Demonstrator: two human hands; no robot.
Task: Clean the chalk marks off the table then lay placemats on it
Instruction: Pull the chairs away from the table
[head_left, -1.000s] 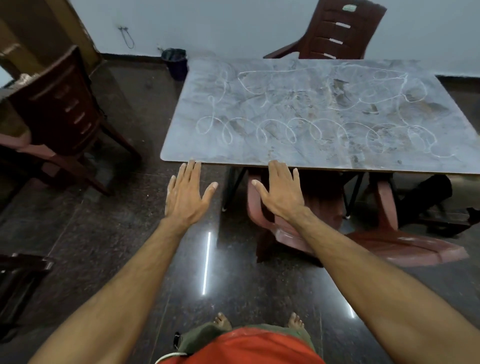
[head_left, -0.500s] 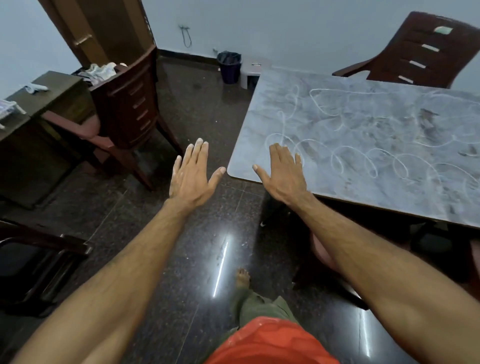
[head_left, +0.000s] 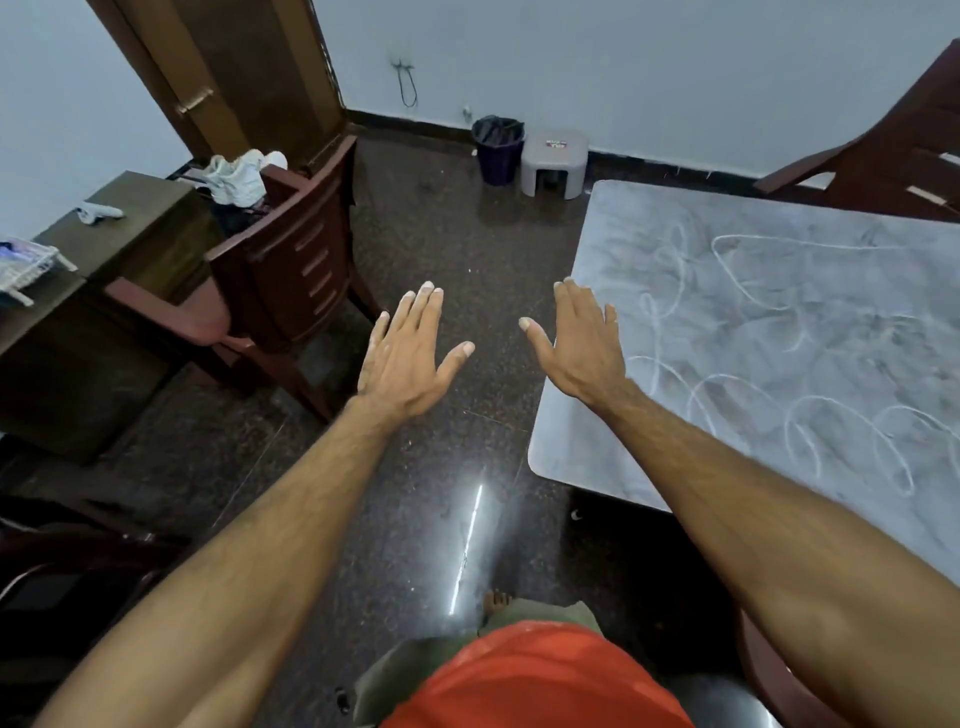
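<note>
Nearest the camera, an orange garment is filling the lower edge, with a bare foot showing on the dark polished floor. Both forearms are reaching forward. The left hand is hovering over the floor with its fingers straight and together, released and holding nothing. The right hand is likewise flat and released, its fingers extended, lying over the left edge of the bench; whether it is touching the surface cannot be told. The bench top, grey and marbled, is lying to the right and is carrying the chalk marks: white loops along the near edge and larger outlines farther in, not yet wiped. No cloth and no placemats are appearing near the hands.

Judged from this, the step in hand is fetching something to wipe with. To do it well, the person is best advised to choose a cloth, wipe in overlapping strokes from one end of the bench to the other, and leave the surface dry before laying mats.

Farther left, a brown chair is standing beside a low cabinet bearing a pale bundle, possibly cloth. By the far wall, a dark bin is standing beside a small grey stool.
</note>
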